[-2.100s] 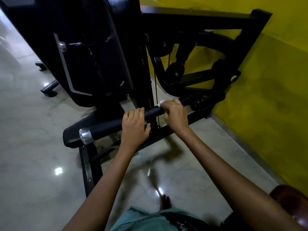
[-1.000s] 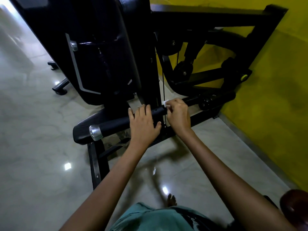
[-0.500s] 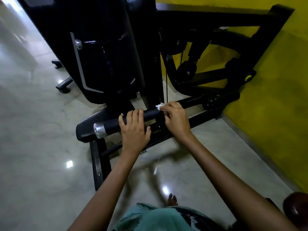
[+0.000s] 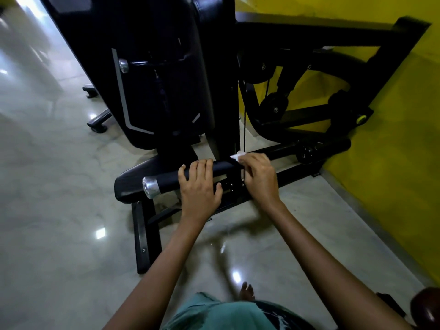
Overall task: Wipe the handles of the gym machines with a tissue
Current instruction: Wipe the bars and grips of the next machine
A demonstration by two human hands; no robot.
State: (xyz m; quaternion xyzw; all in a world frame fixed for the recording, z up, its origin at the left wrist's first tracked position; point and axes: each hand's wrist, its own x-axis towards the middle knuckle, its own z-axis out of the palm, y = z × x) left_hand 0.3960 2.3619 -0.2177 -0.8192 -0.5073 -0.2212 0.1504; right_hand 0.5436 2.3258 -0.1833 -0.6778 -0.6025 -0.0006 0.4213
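A black padded handle (image 4: 171, 181) runs from near left to far right across the middle of the scene, low over the floor. Its left end carries a silver cap (image 4: 150, 187). To the right it continues as a thinner black bar (image 4: 283, 150) that ends in a second padded roller (image 4: 333, 145) near the yellow wall (image 4: 381, 151).

Left hand (image 4: 198, 188): placed on the handle just right of the silver cap. The fingers are curled over the top of the padding and the thumb lies on the near side, so the hand grips the handle.

Right hand (image 4: 260, 176): placed on the handle just right of the left hand, where the padding meets the thinner bar. The fingers are bent over a white tissue (image 4: 238, 155) and press it against the handle. Only a small crumpled corner of the tissue shows, at the far left side of the fingertips.

A thin vertical cable (image 4: 244, 120) comes down just beside the tissue. Behind the handle stands the black upholstered pad (image 4: 154, 67) of the machine, with the black seat (image 4: 133, 182) below it, on the far side of the handle. The black frame (image 4: 321, 34) with pulleys fills the far right. The floor (image 4: 59, 222) is pale polished tile with light reflections. A bare foot (image 4: 247, 291) and a teal garment (image 4: 214, 310) show at the near edge.
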